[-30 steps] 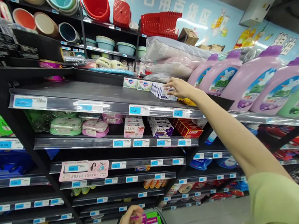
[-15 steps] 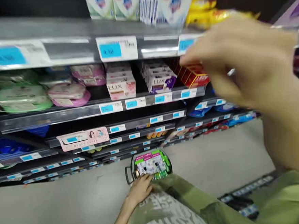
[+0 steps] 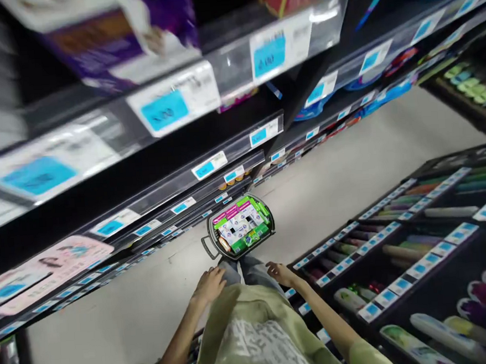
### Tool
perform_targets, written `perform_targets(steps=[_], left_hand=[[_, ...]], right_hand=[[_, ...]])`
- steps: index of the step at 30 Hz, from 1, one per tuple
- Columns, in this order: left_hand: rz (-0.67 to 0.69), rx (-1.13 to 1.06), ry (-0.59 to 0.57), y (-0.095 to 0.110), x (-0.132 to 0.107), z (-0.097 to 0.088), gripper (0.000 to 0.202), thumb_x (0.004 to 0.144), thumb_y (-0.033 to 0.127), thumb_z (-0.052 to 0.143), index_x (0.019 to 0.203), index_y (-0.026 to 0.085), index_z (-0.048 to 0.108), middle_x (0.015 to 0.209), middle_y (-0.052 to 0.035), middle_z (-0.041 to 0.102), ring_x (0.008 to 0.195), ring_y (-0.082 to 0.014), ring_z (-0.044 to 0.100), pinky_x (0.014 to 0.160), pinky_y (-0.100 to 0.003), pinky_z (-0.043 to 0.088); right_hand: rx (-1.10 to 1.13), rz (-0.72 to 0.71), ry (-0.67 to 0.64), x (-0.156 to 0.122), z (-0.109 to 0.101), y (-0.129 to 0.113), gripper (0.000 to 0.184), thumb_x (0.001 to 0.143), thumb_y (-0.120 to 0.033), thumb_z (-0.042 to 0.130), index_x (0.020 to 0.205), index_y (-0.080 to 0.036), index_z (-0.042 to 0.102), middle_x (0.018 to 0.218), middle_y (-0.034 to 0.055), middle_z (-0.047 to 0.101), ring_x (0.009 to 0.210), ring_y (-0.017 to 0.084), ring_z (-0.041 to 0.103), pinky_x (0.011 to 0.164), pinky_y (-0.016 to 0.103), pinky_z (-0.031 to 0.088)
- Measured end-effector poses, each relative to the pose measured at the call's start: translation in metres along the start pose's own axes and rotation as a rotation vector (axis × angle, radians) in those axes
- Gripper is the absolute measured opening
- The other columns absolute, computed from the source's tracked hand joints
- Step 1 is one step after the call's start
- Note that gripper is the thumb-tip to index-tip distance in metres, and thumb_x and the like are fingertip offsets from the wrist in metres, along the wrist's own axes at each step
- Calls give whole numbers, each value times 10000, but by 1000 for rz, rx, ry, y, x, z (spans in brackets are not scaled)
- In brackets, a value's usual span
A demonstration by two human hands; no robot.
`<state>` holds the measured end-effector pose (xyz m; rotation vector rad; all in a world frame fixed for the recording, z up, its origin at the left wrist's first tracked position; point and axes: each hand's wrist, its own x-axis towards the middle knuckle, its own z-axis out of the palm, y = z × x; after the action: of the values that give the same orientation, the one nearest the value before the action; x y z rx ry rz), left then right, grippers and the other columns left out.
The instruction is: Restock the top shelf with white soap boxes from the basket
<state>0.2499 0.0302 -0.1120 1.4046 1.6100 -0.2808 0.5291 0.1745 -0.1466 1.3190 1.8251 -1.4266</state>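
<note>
Left hand (image 3: 211,284) and right hand (image 3: 281,273) look empty, fingers apart, seemingly between picks; shifting the basket (image 3: 253,246) calls for its handle (image 3: 206,249).

A dark, rounded basket (image 3: 210,231) sits upright at twelve o'clock, low down, open side up, its looped handle (image 3: 205,247) sticking out at eight. It looks well filled: magenta-topped packs (image 3: 232,211) toward eleven, white boxes (image 3: 240,225) across the middle, bright green packs (image 3: 263,208) at two, shiny green packets (image 3: 252,238) at five; the lettering is too small to read.
</note>
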Motion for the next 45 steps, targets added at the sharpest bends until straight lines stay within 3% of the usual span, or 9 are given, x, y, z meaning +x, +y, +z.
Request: perform_targets(steps=[4, 9, 16, 21, 24, 28, 35, 41, 45], left_hand=[[-41, 27, -123, -36, 76, 21, 435, 905, 173, 549, 1334, 187, 616, 1366, -142, 626, 1303, -311, 558, 1069, -418, 462], [-155, 39, -196, -71, 174, 46, 451, 847, 159, 630, 1297, 181, 620, 1329, -128, 643, 1235, -261, 615, 1048, -363, 486], [-151, 71, -86, -79, 290, 78, 505, 886, 182, 627, 1385, 162, 553, 1420, -160, 547, 1335, -284, 508, 1124, -387, 416], [-93, 56, -88, -84, 347, 107, 487, 886, 181, 629, 1367, 125, 580, 1431, -163, 532, 1340, -306, 481, 1166, -392, 374], [-60, 32, -100, -83, 366, 120, 484, 892, 175, 619, 1372, 132, 576, 1427, -147, 535, 1343, -304, 475, 1189, -407, 348], [-4, -5, -112, -79, 380, 134, 443, 896, 147, 596, 1339, 132, 603, 1374, -150, 566, 1300, -308, 507, 1163, -422, 381], [35, -96, -66, -82, 391, 144, 435, 891, 124, 574, 1325, 117, 607, 1323, -182, 583, 1316, -344, 499, 1157, -474, 391], [38, -263, -35, -85, 392, 137, 591, 845, 230, 709, 1410, 198, 539, 1394, -157, 567, 1366, -346, 481, 1152, -487, 398], [18, -639, -179, -78, 389, 130, 847, 707, 282, 859, 1455, 219, 465, 1414, -142, 582, 1332, -328, 541, 1103, -443, 448]], right_hand=[[168, 152, 35, 35, 51, 57, 337, 798, -81, 644, 1123, -167, 671, 1172, 146, 719, 1193, 306, 670, 1080, 403, 487], [441, 367, 140, 115, 91, 96, 505, 853, -214, 648, 1337, -143, 521, 1375, 191, 613, 1213, 285, 656, 1086, 381, 491], [800, 634, 188, 250, 106, 111, 677, 983, -516, 523, 1462, -76, 336, 1273, 205, 653, 939, 231, 732, 698, 309, 620], [802, 733, 210, 315, 109, 114, 778, 904, -545, 666, 1434, -56, 374, 1382, 236, 591, 1246, 318, 621, 1011, 396, 549], [765, 809, 239, 336, 109, 111, 936, 849, -598, 714, 1490, -60, 296, 1487, 258, 489, 1378, 377, 505, 1162, 477, 415], [766, 951, 268, 358, 105, 106, 1038, 809, -666, 717, 1487, -18, 272, 1485, 322, 432, 1349, 414, 518, 1128, 493, 437], [759, 1055, 414, 376, 104, 112, 859, 801, -556, 749, 1383, -65, 351, 1408, 290, 487, 1239, 391, 606, 1042, 461, 495], [756, 839, 462, 354, 114, 111, 757, 774, -502, 759, 1328, -112, 420, 1366, 234, 565, 1227, 373, 623, 1048, 480, 484], [791, 565, 402, 320, 125, 102, 678, 673, -423, 840, 1219, -192, 512, 1127, 90, 711, 1059, 279, 701, 944, 387, 541]])
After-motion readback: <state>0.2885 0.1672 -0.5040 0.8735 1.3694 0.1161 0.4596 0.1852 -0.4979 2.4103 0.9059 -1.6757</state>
